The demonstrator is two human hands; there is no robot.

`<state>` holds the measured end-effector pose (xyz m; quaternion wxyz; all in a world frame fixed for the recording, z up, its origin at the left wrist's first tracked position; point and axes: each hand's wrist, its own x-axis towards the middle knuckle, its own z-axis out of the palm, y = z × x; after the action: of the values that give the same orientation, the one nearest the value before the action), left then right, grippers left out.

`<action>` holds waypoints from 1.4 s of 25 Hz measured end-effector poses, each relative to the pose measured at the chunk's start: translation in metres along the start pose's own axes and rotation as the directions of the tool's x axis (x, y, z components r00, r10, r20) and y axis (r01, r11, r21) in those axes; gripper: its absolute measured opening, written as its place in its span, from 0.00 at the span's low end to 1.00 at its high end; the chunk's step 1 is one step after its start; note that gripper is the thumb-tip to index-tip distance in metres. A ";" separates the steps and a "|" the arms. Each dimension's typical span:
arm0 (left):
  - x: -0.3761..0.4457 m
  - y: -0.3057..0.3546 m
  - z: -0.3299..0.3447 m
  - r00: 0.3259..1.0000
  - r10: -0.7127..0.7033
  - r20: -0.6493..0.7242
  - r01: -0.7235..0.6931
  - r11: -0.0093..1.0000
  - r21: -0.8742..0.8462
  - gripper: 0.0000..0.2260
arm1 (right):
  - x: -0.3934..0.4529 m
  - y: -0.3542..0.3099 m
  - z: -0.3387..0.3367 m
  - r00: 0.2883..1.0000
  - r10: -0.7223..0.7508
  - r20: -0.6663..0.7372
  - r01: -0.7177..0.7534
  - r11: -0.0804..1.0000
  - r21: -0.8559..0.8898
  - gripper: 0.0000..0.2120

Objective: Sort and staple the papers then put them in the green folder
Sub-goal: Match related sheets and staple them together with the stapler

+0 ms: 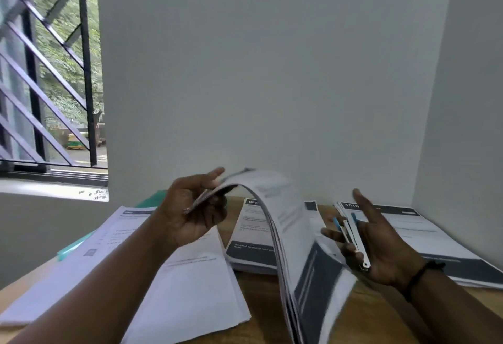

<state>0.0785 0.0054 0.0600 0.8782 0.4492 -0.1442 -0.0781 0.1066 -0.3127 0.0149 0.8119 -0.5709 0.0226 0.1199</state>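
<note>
Wooden desk (261,300) (paper-strewn) beside barred window (49,71)

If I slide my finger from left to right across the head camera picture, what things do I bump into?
Barred window → green folder edge → left white paper stack → left hand → bent paper bundle → blue and silver stapler in right hand → right paper stack.

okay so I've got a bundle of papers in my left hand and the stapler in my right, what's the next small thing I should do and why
Probably bring the stapler in your right hand to the corner that your left hand pinches. The bundle of papers droops in an arc from that grip toward the wooden table, and the stapler lies across your fingers, apart from the sheets.
</note>
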 end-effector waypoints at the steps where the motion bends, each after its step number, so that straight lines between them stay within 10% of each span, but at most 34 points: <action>1: -0.001 0.001 -0.001 0.995 -0.069 -0.071 0.079 0.986 0.148 0.29 | -0.001 0.001 0.001 1.000 0.002 -0.029 -0.005 0.996 -0.095 0.32; 4: 0.001 0.004 -0.019 0.941 -0.035 -0.336 0.290 0.596 0.749 0.20 | -0.008 0.005 0.004 0.986 -0.106 -0.126 0.044 0.905 -0.423 0.29; 6: 0.003 0.006 -0.034 0.919 -0.049 -0.391 0.389 0.261 0.883 0.26 | -0.011 0.007 0.003 0.956 -0.271 -0.116 0.121 0.720 -0.683 0.20; 8: 0.007 0.004 -0.040 0.931 -0.060 -0.360 0.365 0.150 0.919 0.28 | -0.009 0.008 0.002 0.923 -0.380 -0.068 0.143 0.501 -0.853 0.13; 12: 0.005 0.003 -0.025 0.984 0.156 -0.088 0.021 0.385 0.923 0.10 | -0.008 0.008 0.005 0.924 -0.383 -0.001 0.168 0.408 -0.898 0.12; 16: 0.003 0.004 -0.013 0.937 0.332 -0.114 -0.206 0.783 0.587 0.13 | -0.018 -0.004 0.008 0.933 -0.360 -0.006 0.230 0.608 -0.760 0.11; 21: 0.017 -0.025 -0.012 0.947 0.130 -0.293 0.006 0.907 0.420 0.34 | -0.014 -0.013 -0.006 0.900 -0.364 -0.238 0.142 0.763 -0.630 0.08; 24: 0.012 -0.048 -0.007 0.988 0.007 -0.154 0.092 0.773 0.628 0.34 | -0.010 -0.012 -0.022 0.881 -0.330 -0.339 0.077 0.807 -0.585 0.09; 29: 0.009 -0.072 -0.004 0.999 -0.040 -0.016 0.026 0.260 0.965 0.11 | -0.001 -0.011 -0.043 0.861 -0.386 -0.332 -0.090 0.525 -0.846 0.12; 35: 0.005 -0.076 0.003 0.983 0.071 0.167 -0.160 -0.096 0.982 0.05 | -0.043 -0.055 -0.132 0.512 -0.559 -0.652 -0.269 0.616 -0.740 0.21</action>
<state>0.0819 -0.0425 0.0004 0.2619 0.9327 -0.2196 0.1155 0.0900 -0.4609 0.0275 0.3713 -0.8396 0.3047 -0.2537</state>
